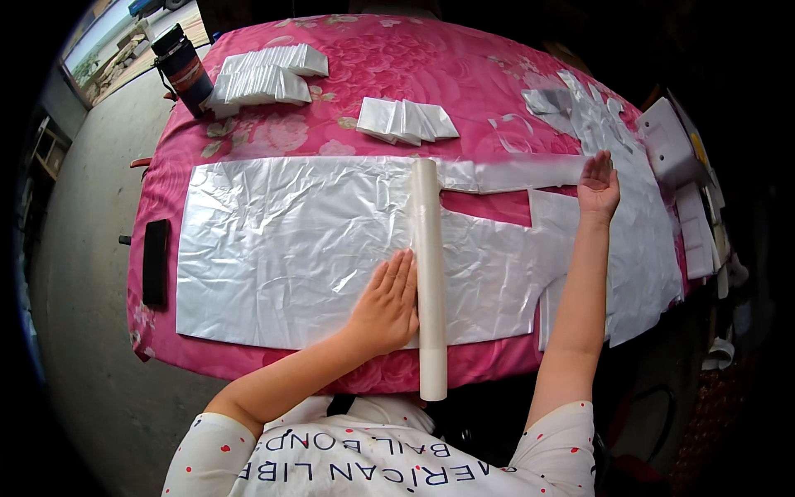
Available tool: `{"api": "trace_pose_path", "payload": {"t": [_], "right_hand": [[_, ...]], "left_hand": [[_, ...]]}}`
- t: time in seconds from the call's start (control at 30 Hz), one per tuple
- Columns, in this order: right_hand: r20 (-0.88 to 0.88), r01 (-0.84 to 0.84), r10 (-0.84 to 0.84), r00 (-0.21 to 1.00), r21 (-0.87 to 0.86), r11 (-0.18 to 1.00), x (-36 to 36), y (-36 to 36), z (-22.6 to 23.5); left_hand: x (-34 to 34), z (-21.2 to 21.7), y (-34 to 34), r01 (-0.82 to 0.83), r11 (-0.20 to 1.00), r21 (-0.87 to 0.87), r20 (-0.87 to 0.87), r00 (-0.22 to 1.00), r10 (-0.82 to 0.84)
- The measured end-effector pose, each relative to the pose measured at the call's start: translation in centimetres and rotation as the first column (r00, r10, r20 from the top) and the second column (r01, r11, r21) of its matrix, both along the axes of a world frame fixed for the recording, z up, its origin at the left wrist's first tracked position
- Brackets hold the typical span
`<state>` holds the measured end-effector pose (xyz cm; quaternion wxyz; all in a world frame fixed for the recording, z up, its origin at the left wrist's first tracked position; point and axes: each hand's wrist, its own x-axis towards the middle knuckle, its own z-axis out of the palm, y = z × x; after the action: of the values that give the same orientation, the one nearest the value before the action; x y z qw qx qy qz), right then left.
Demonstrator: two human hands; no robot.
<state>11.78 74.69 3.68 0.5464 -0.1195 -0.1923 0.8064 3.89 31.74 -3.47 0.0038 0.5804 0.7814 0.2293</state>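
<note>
Left hand point(387, 300) is straight-fingered, right hand point(598, 187) stretched farther forward.

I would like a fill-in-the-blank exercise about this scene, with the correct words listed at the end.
1. The long tube lies ____ the left hand and the right hand.
2. The flowered tablecloth is mostly ____.
3. The bottle stands near the tablecloth's far ____ corner.

Missing words: between; pink; left.
</note>
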Motion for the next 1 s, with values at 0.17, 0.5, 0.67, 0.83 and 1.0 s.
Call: {"api": "trace_pose_path", "payload": {"t": [0.17,0.5,0.67,0.83,1.0], "right_hand": [[-0.059,-0.435,0.517,0.854,0.466,0.771,-0.7,-2.8,7.7],[0.710,-0.693,-0.161,0.686,0.704,0.155,-20.1,-43.1,-1.0],[0.741,-0.815,-0.376,0.556,0.574,-0.072,-21.4,-48.9,-7.1],[0.897,-0.887,0.038,0.441,0.442,-0.134,-19.3,-50.0,-2.5],[0.769,-0.767,0.026,0.639,0.639,-0.055,-9.1,-40.9,2.3]], "left_hand": [[0.1,0.0,0.0,0.005,1.000,0.000,-0.001,1.000,-0.005],[0.5,-2.1,0.3,-0.061,0.977,0.203,-0.086,0.993,0.080],[0.8,-2.5,1.0,-0.060,0.996,0.065,-0.101,0.993,0.067],[0.5,-2.3,0.4,-0.070,0.992,0.100,-0.081,0.994,0.079],[-2.1,-0.1,-0.3,-0.102,0.941,0.324,0.191,0.981,0.041]]}}
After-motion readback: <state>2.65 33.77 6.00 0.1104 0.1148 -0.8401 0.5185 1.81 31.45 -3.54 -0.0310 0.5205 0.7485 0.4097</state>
